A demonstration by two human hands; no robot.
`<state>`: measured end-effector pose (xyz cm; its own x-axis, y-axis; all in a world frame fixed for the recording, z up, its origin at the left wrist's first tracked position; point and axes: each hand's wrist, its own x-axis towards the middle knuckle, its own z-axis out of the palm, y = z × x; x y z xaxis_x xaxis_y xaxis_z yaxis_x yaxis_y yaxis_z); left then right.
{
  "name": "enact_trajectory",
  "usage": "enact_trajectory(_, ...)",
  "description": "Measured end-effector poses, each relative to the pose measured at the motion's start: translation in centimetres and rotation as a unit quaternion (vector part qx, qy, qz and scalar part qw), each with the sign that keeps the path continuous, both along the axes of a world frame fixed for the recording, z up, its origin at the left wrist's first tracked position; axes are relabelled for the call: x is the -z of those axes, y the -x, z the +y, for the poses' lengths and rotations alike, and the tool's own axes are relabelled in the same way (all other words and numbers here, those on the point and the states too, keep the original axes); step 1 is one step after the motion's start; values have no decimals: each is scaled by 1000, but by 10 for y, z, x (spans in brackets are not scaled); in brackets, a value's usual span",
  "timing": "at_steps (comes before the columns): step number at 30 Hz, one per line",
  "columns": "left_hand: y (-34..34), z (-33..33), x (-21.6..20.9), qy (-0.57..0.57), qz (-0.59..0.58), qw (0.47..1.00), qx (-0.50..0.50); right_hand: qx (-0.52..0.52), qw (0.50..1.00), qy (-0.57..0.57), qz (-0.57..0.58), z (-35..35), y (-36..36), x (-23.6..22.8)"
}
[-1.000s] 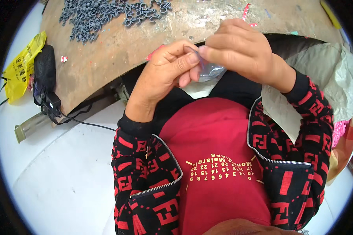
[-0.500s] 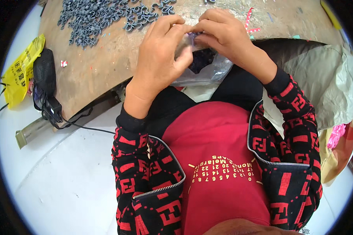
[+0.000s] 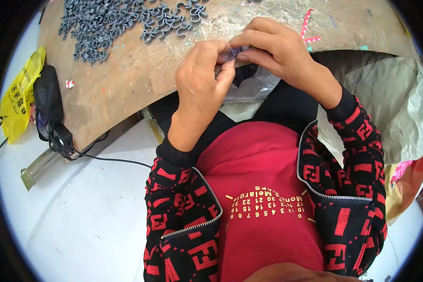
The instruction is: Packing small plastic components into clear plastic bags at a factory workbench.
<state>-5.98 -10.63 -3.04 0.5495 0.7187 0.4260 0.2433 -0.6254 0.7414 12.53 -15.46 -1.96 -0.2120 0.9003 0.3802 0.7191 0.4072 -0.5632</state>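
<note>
Thumb and fingertips of the left hand (image 3: 202,70) and of the right hand (image 3: 278,44) are pinched together on a small purple translucent piece (image 3: 230,54), held up in front of the table's near edge; the fingers cover much of it, so its shape is hard to make out. Just below, a clear plastic bag (image 3: 256,88) with dark purple contents (image 3: 243,74) is partly hidden by the hands. Grey clips (image 3: 103,23) on the table (image 3: 131,70) run off the top edge. Pale print marks the red shirt (image 3: 263,155); dark characters, the yellow bag (image 3: 22,96).
</note>
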Motion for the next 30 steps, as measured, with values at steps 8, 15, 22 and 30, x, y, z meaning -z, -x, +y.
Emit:
enact_trajectory(8,-1,7,-2,-82,29,996,24,-13,999,-36,-37,9,2,-3)
enact_trajectory(15,-1,11,0,-127,55,990,33,-25,996,49,-63,14,8,-14)
enact_trajectory(22,-4,5,-12,-156,100,982,44,18,997,5,-74,5,15,-12)
enact_trajectory(30,14,-20,-8,-130,80,988,27,46,996,19,71,-15,8,1)
